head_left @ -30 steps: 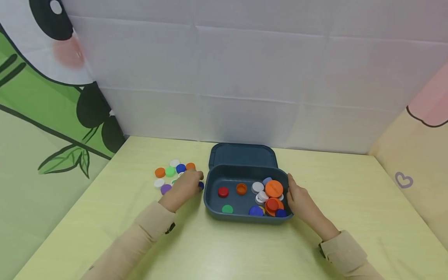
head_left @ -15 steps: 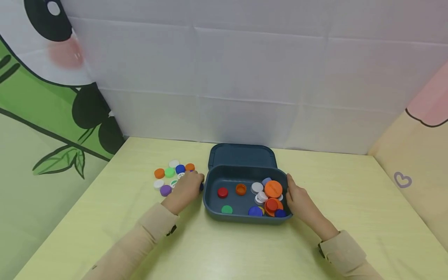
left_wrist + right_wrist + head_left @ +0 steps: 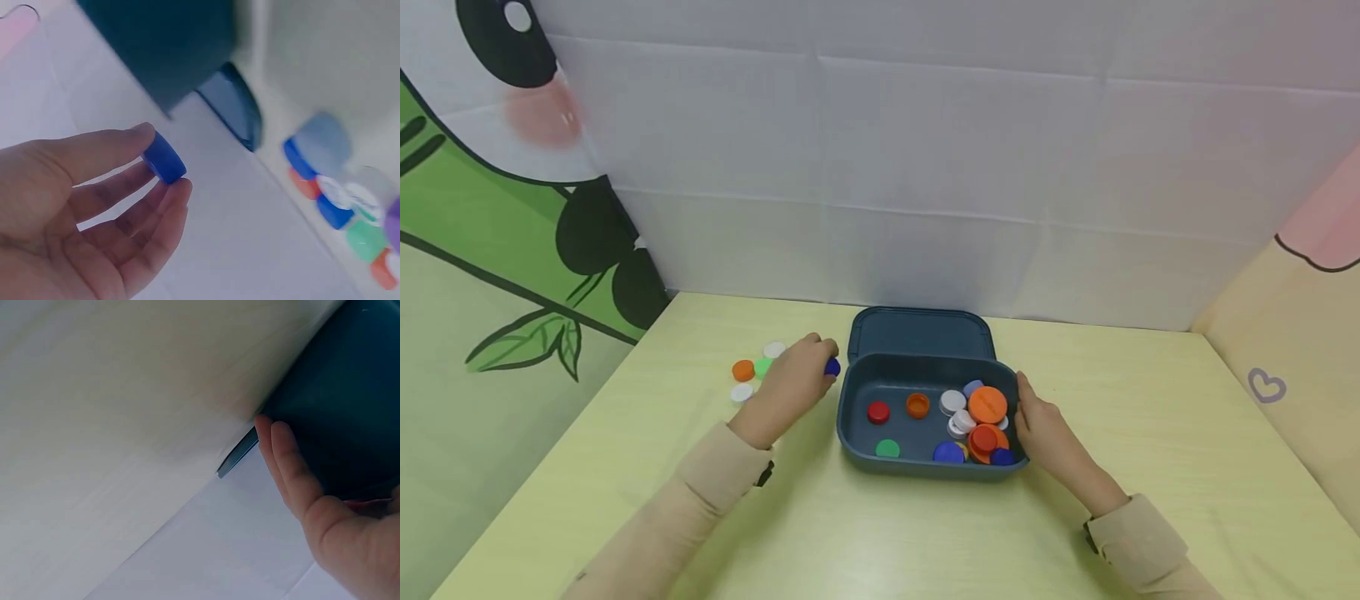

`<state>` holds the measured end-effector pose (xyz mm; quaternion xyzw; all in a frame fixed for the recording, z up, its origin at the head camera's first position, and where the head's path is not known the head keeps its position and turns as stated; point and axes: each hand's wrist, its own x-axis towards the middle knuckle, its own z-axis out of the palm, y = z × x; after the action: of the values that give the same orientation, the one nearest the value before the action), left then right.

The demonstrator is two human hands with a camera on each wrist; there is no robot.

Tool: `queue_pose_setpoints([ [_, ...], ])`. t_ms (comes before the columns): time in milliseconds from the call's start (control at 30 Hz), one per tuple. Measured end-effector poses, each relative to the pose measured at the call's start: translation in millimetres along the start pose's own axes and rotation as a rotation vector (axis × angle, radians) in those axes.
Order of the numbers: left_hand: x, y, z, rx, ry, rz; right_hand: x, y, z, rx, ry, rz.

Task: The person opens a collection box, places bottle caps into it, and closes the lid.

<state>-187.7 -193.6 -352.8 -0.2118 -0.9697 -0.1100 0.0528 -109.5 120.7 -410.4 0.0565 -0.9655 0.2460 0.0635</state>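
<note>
My left hand [image 3: 793, 383] pinches a blue bottle cap [image 3: 165, 158] between thumb and fingertips. It holds the cap raised, just left of the dark blue box [image 3: 917, 471]. Under and behind this hand several loose caps lie on the table, among them an orange cap [image 3: 743, 371], a white cap [image 3: 742, 392] and a light green cap [image 3: 367, 239]; in the head view the hand hides some of them. My right hand [image 3: 1048, 437] holds the box at its right wall, fingers along the outside and thumb at the rim. Several caps lie inside, mostly at the right.
Behind the box lies its dark blue lid [image 3: 921, 332]. Inside the box, a red cap [image 3: 877, 412] and a green cap [image 3: 887, 448] lie toward the left. The pale yellow table [image 3: 895, 542] ends at a white sheet [image 3: 925, 150] at the back.
My left hand has lifted up and away from the loose caps, with the blue cap now showing in its fingers. The right hand and box have stayed in place.
</note>
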Motion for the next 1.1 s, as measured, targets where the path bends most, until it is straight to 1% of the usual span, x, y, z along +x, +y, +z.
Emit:
queue_pose_setpoints([
  [67,0.3,9.1,-3.8,-0.017,-0.006,0.002,1.7,1.7,-0.8,0.001,-0.004,0.001],
  [167,0.1,24.3,-4.9,-0.046,-0.033,0.010,4.4,4.7,-1.2,-0.001,-0.006,0.000],
  [267,0.2,38.5,-0.6,-0.058,-0.075,0.029,7.0,7.4,-1.4,0.005,-0.011,-0.001],
  [333,0.9,46.7,3.4,-0.067,-0.123,0.043,8.6,9.0,-1.7,0.009,-0.019,0.001],
  [500,2.2,57.5,16.6,-0.073,-0.242,0.081,12.4,12.4,-3.2,0.017,-0.042,0.007],
  [600,2.6,59.9,25.0,-0.015,-0.276,0.108,14.5,14.5,-3.8,0.016,-0.043,0.001],
  [700,3.4,61.4,32.6,0.074,-0.290,0.131,16.7,16.5,-4.5,0.017,-0.041,-0.007],
  [767,4.3,62.3,37.1,0.129,-0.285,0.149,18.3,18.0,-5.0,0.018,-0.040,-0.012],
  [833,5.2,63.4,40.4,0.160,-0.276,0.166,19.9,19.5,-5.8,0.019,-0.041,-0.015],
  [1000,8.4,66.5,45.3,0.196,-0.262,0.183,24.4,23.0,-8.0,0.022,-0.046,-0.023],
  [1100,11.8,67.7,46.5,0.186,-0.262,0.174,27.2,25.0,-9.6,0.021,-0.050,-0.025],
])
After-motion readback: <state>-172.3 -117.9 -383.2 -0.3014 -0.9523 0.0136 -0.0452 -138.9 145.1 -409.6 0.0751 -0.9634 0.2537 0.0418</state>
